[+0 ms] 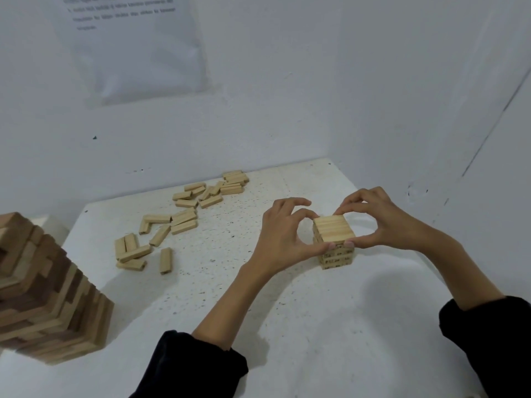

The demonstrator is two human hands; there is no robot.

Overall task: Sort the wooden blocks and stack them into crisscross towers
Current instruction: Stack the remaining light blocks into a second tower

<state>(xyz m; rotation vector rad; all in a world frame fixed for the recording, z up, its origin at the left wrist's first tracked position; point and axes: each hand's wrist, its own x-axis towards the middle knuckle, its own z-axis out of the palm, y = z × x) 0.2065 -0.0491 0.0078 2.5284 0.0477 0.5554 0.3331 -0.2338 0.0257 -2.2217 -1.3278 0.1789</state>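
Left hand (283,234) and right hand (373,222) both pinch the short tower (334,242) at its top layer, mid-worktop (258,297); blocks look light, stiff, easily nudged, so squeeze opposite faces gently.

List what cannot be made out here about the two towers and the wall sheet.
Head view: tall tower, left part cut off by the frame edge.
Head view: small tower, layer count unclear; thumbs of the left hand and right hand cover its middle.
Head view: dark marks on its lower blocks, too small to read.
Head view: wall sheet, text blurred, top cut off.
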